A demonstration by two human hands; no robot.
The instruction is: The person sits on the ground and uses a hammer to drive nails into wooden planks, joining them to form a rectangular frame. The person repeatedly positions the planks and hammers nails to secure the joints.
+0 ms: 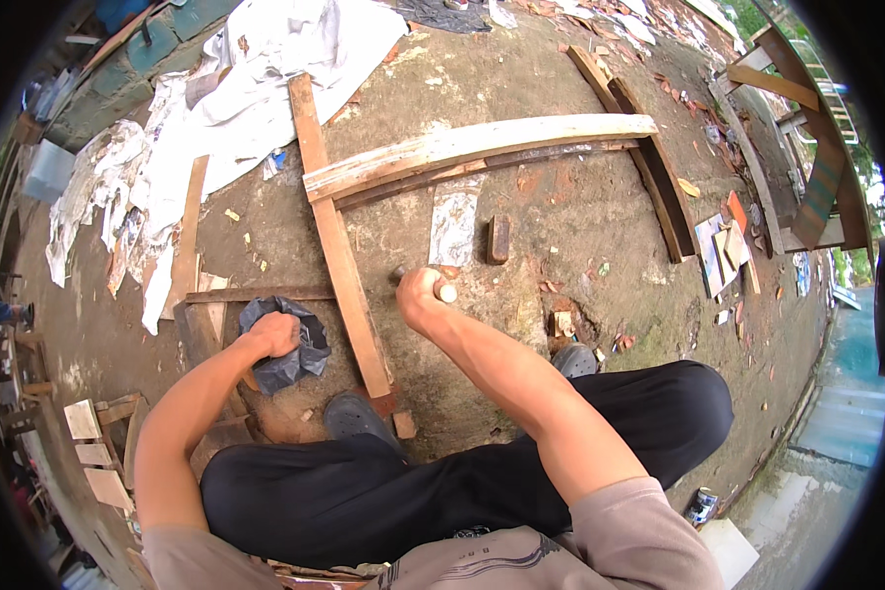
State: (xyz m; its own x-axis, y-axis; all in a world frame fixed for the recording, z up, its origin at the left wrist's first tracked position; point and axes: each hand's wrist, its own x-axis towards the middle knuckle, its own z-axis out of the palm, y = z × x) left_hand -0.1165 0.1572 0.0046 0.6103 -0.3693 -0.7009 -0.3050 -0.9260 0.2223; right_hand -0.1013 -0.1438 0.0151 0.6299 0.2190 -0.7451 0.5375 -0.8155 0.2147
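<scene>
My left hand [277, 334] is at the mouth of a crumpled black plastic bag [310, 356], its fingers curled down and partly hidden. Whatever it may pinch there cannot be seen. In my right hand [421, 298] is a hammer [446, 293]; the pale round end of its handle sticks out of the fist, and its dark head is mostly hidden behind the hand. Between the two hands a long plank [336, 256] lies lengthwise on the ground. A pale beam [482, 146] rests across its far part and reaches right to a pair of dark planks [664, 192].
Beyond the bag lies a thin wooden strip [256, 294]. A small wooden block [499, 240] sits right of the hammer. White cloth [256, 88] spreads at the far left. Wood scraps [728, 251] and a wooden frame [806, 128] are to the right; a can [702, 506] stands near right.
</scene>
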